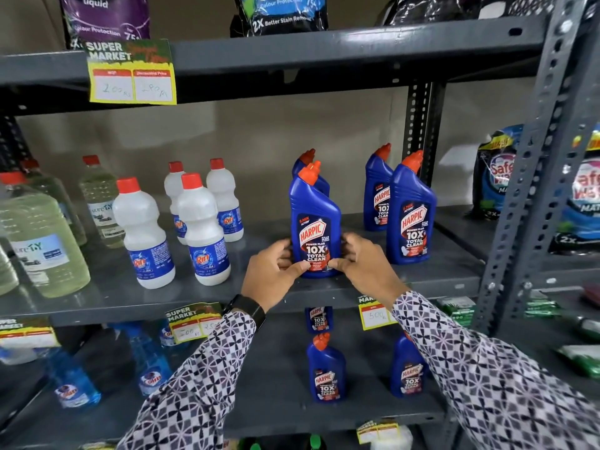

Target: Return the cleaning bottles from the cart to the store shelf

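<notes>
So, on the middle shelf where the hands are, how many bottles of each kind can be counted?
Blue Harpic bottles with orange caps: 4, one held by the left hand and right hand
White Rin bottles with red caps: 4
Clear bottles of pale green liquid with red caps: 3 fully visible
Total: 11

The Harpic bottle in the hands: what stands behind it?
Behind the held Harpic bottle stands a second blue bottle; only its orange cap and shoulder show, the rest is covered.

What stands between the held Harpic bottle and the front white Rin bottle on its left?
Nothing: in the head view, bare shelf separates the held Harpic bottle from the front Rin bottle.
</notes>
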A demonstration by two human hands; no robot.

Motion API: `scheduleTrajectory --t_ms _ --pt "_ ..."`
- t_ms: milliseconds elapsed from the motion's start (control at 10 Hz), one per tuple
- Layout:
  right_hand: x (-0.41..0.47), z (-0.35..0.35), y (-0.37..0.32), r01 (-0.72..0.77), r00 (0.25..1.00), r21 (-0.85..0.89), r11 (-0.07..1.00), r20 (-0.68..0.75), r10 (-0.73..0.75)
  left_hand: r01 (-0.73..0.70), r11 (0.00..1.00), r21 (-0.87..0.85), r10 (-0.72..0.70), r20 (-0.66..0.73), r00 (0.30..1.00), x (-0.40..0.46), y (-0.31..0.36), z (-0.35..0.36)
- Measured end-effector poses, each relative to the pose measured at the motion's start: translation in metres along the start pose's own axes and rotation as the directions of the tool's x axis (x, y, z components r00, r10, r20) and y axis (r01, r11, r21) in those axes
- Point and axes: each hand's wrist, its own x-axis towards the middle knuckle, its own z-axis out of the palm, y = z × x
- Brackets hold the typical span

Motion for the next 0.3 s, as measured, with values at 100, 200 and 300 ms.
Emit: scheduleTrajectory --t_ms 100,200,300 --pt "-0.002 0.0 0.004 0.009 1.0 -0.034 0.999 0.003 -0.008 -0.009 1.0 0.004 0.009 -0.002 1.0 0.0 0.001 0.001" --pt "-0.004 -0.005 0.001 -0.03 1.0 -0.081 0.996 -0.003 0.03 0.003 0.999 -0.039 -0.003 -0.008 1.0 -0.007 0.008 -0.001" --pt "-0.016 -0.023 0.008 -0.029 0.993 -0.207 0.978 -0.12 0.004 -0.096 0.995 0.021 0.099 -0.178 0.979 -0.01 0.024 -0.006"
